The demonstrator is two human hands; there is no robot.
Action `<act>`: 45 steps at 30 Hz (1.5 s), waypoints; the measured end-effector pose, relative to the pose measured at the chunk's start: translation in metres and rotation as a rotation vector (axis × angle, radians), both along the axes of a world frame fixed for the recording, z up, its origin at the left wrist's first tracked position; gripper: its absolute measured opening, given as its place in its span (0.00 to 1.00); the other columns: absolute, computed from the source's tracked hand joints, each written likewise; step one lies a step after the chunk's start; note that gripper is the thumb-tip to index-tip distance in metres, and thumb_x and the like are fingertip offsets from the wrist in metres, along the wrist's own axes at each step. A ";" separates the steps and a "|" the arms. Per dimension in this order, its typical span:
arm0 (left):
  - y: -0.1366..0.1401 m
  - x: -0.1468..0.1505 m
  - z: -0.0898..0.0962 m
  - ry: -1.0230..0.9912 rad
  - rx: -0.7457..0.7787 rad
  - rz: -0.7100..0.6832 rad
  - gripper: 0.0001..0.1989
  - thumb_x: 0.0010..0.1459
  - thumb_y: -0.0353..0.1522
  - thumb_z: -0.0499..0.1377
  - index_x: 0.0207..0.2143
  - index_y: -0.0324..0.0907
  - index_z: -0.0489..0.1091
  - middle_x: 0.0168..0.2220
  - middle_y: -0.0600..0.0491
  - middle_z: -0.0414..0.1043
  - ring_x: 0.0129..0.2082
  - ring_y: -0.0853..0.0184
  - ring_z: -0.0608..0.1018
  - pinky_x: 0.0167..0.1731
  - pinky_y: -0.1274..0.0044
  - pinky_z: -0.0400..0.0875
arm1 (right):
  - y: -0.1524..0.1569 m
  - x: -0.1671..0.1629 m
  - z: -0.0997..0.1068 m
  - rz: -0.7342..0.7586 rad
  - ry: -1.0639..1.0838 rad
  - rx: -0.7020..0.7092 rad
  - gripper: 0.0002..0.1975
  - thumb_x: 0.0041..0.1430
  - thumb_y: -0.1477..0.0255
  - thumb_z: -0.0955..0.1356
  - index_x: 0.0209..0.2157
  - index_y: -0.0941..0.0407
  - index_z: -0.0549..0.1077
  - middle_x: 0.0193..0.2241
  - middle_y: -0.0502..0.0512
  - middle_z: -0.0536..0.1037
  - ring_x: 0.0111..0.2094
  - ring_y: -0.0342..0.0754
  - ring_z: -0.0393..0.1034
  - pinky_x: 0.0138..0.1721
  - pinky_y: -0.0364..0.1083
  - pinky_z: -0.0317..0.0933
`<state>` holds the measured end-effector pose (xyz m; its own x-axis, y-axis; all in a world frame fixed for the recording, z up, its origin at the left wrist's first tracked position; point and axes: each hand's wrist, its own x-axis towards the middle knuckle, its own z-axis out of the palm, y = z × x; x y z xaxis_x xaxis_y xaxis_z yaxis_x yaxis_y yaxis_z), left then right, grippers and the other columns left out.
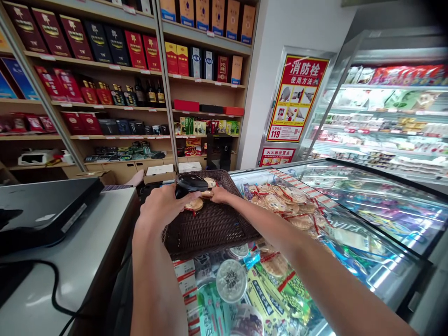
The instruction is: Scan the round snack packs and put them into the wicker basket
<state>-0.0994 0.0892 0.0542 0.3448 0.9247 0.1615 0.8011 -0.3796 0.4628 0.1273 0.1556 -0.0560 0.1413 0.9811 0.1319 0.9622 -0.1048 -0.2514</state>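
Note:
My left hand (pixel 159 204) is wrapped round a black handheld barcode scanner (pixel 191 182), its head pointing right over a dark brown woven basket (pixel 210 231). My right hand (pixel 221 195) pinches a round, flat biscuit-like packet (pixel 206 194) just below the scanner head. Another round biscuit packet (pixel 194 205) with red on its wrapper lies in the basket beneath my left fingers. Behind the scanner, part of one more light round packet (pixel 210 182) shows. The basket rests on the glass top of a chest freezer, and my hands hide part of its far side.
Many round packets (pixel 280 200) with red edges are piled right of the basket. Under the freezer glass (pixel 350 205) lie colourful packs and lidded tubs (pixel 231 281). At left, a counter (pixel 101 233) carries a dark device (pixel 52 210) and a black cable (pixel 56 280). Stocked shelves (pixel 115 65) stand behind.

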 end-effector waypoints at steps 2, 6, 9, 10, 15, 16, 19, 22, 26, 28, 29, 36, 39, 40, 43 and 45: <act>0.000 0.001 0.000 0.016 0.001 -0.004 0.30 0.47 0.62 0.54 0.33 0.47 0.74 0.28 0.47 0.78 0.34 0.52 0.80 0.30 0.72 0.65 | -0.022 0.003 0.007 0.014 -0.061 0.028 0.13 0.60 0.68 0.69 0.45 0.57 0.76 0.41 0.61 0.80 0.41 0.53 0.75 0.40 0.46 0.66; -0.006 0.008 0.004 0.017 0.009 -0.060 0.29 0.48 0.62 0.54 0.27 0.46 0.72 0.28 0.48 0.78 0.33 0.53 0.79 0.31 0.73 0.65 | -0.100 0.013 0.018 0.222 -0.286 0.492 0.16 0.60 0.83 0.63 0.46 0.56 0.74 0.48 0.57 0.78 0.51 0.51 0.70 0.51 0.49 0.64; -0.018 0.017 0.008 -0.053 -0.030 -0.226 0.25 0.50 0.58 0.56 0.25 0.46 0.71 0.25 0.52 0.77 0.30 0.57 0.79 0.30 0.74 0.64 | -0.167 0.026 0.015 0.225 -0.369 0.818 0.16 0.62 0.84 0.63 0.45 0.56 0.76 0.48 0.57 0.79 0.52 0.50 0.68 0.54 0.50 0.62; -0.022 0.021 0.010 -0.072 -0.052 -0.296 0.24 0.51 0.57 0.57 0.26 0.46 0.71 0.24 0.53 0.77 0.30 0.58 0.79 0.30 0.75 0.64 | -0.187 0.030 0.012 0.202 -0.382 0.886 0.15 0.62 0.84 0.63 0.45 0.56 0.76 0.47 0.57 0.79 0.51 0.50 0.69 0.54 0.50 0.62; -0.044 0.045 0.016 -0.026 -0.120 -0.520 0.24 0.52 0.56 0.58 0.31 0.46 0.74 0.24 0.56 0.77 0.30 0.61 0.79 0.29 0.76 0.63 | -0.243 0.048 -0.002 0.065 -0.443 1.009 0.14 0.62 0.82 0.66 0.47 0.56 0.76 0.47 0.57 0.80 0.49 0.51 0.70 0.51 0.51 0.64; -0.047 0.049 0.016 -0.014 -0.116 -0.539 0.24 0.52 0.56 0.58 0.31 0.45 0.74 0.24 0.56 0.77 0.29 0.61 0.78 0.28 0.76 0.63 | -0.247 0.051 -0.004 0.043 -0.448 1.031 0.14 0.62 0.82 0.66 0.47 0.56 0.76 0.46 0.57 0.80 0.49 0.51 0.71 0.51 0.51 0.64; -0.054 0.057 0.018 0.008 -0.106 -0.571 0.22 0.53 0.54 0.58 0.29 0.45 0.73 0.22 0.57 0.74 0.26 0.64 0.76 0.27 0.76 0.62 | -0.249 0.055 -0.007 0.000 -0.456 1.081 0.15 0.62 0.82 0.66 0.47 0.55 0.76 0.46 0.56 0.81 0.48 0.51 0.71 0.51 0.51 0.63; -0.057 0.059 0.019 0.044 -0.108 -0.558 0.21 0.54 0.53 0.58 0.27 0.45 0.73 0.21 0.57 0.74 0.25 0.64 0.75 0.26 0.77 0.61 | -0.247 0.056 -0.009 -0.011 -0.442 1.102 0.16 0.62 0.82 0.66 0.48 0.54 0.75 0.46 0.55 0.81 0.48 0.50 0.72 0.52 0.51 0.62; -0.056 0.061 0.018 0.080 -0.103 -0.534 0.22 0.53 0.54 0.58 0.28 0.44 0.73 0.23 0.56 0.76 0.26 0.63 0.76 0.27 0.76 0.61 | -0.247 0.055 -0.011 0.004 -0.403 1.116 0.17 0.61 0.84 0.65 0.49 0.55 0.75 0.47 0.57 0.80 0.48 0.50 0.72 0.51 0.51 0.63; -0.055 0.061 0.017 0.083 -0.097 -0.530 0.23 0.54 0.54 0.58 0.28 0.44 0.73 0.23 0.56 0.77 0.26 0.63 0.76 0.27 0.76 0.61 | -0.247 0.056 -0.014 -0.009 -0.384 1.094 0.17 0.60 0.84 0.64 0.48 0.57 0.74 0.47 0.57 0.80 0.47 0.51 0.72 0.49 0.51 0.64; -0.054 0.062 0.016 0.085 -0.092 -0.527 0.23 0.54 0.55 0.58 0.28 0.44 0.73 0.23 0.56 0.77 0.26 0.63 0.76 0.27 0.76 0.61 | -0.247 0.058 -0.015 -0.030 -0.368 1.082 0.17 0.60 0.84 0.64 0.48 0.57 0.74 0.46 0.57 0.80 0.47 0.51 0.72 0.48 0.50 0.64; -0.060 0.056 0.028 0.127 -0.085 -0.461 0.24 0.56 0.53 0.57 0.27 0.41 0.71 0.24 0.55 0.77 0.29 0.63 0.76 0.30 0.77 0.60 | -0.249 0.110 -0.029 -0.468 -0.203 1.147 0.07 0.62 0.75 0.66 0.41 0.56 0.75 0.39 0.58 0.79 0.42 0.52 0.72 0.45 0.50 0.67; -0.058 0.053 0.029 0.155 -0.081 -0.419 0.25 0.55 0.55 0.56 0.26 0.41 0.70 0.23 0.55 0.75 0.27 0.64 0.74 0.29 0.77 0.59 | -0.249 0.133 -0.034 -0.561 -0.154 1.200 0.08 0.64 0.73 0.66 0.42 0.57 0.75 0.38 0.59 0.78 0.42 0.53 0.71 0.46 0.52 0.68; -0.056 0.052 0.028 0.160 -0.071 -0.420 0.25 0.55 0.55 0.56 0.25 0.42 0.70 0.23 0.56 0.75 0.26 0.64 0.74 0.28 0.77 0.58 | -0.248 0.137 -0.036 -0.565 -0.139 1.208 0.09 0.64 0.72 0.65 0.43 0.58 0.75 0.38 0.60 0.78 0.42 0.53 0.71 0.46 0.53 0.68; -0.048 0.052 0.022 0.178 -0.036 -0.425 0.27 0.54 0.57 0.55 0.25 0.42 0.71 0.23 0.56 0.75 0.26 0.65 0.73 0.28 0.77 0.58 | -0.236 0.139 -0.040 -0.488 -0.144 1.130 0.13 0.66 0.73 0.64 0.48 0.57 0.75 0.40 0.60 0.77 0.44 0.53 0.69 0.49 0.54 0.67; -0.044 0.053 0.018 0.195 -0.025 -0.414 0.29 0.52 0.59 0.54 0.24 0.43 0.71 0.22 0.56 0.74 0.25 0.65 0.73 0.27 0.77 0.58 | -0.227 0.134 -0.045 -0.421 -0.192 0.993 0.17 0.66 0.77 0.61 0.53 0.57 0.73 0.45 0.62 0.76 0.48 0.54 0.67 0.51 0.54 0.66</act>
